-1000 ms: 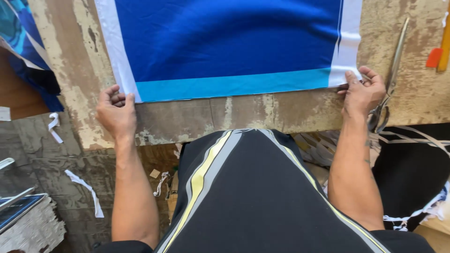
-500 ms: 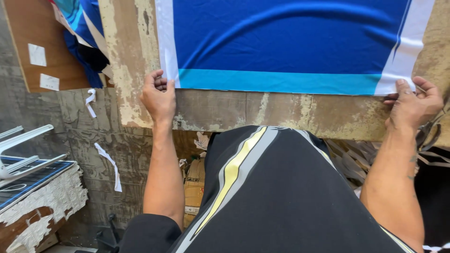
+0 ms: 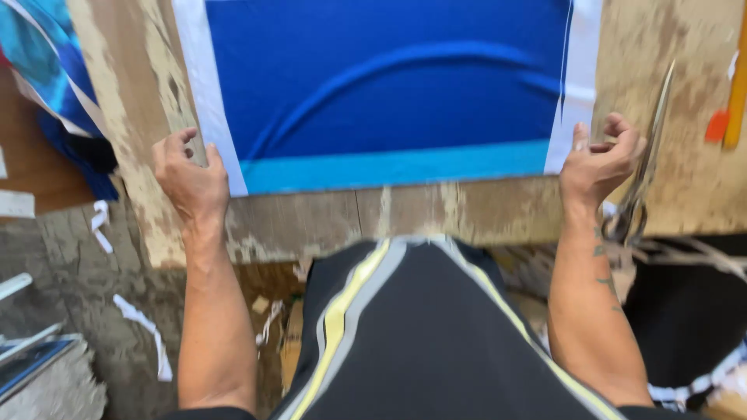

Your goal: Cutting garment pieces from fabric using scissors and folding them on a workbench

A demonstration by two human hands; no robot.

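A blue fabric panel (image 3: pixel 389 85) with white side bands and a light blue bottom band lies flat on a worn wooden table (image 3: pixel 405 218). My left hand (image 3: pixel 191 179) pinches the panel's lower left white corner. My right hand (image 3: pixel 599 159) pinches its lower right white corner. A raised curved fold runs across the dark blue middle of the cloth.
Large metal scissors (image 3: pixel 646 155) lie on the table just right of my right hand. An orange chalk piece (image 3: pixel 717 124) and a yellow stick sit at the far right. More blue cloth (image 3: pixel 47 85) hangs off the left. White fabric scraps (image 3: pixel 144 330) litter the floor.
Both hands have stayed on the panel's lower corners. The view has swung back to the right, and a curved fold now stands out across the cloth.
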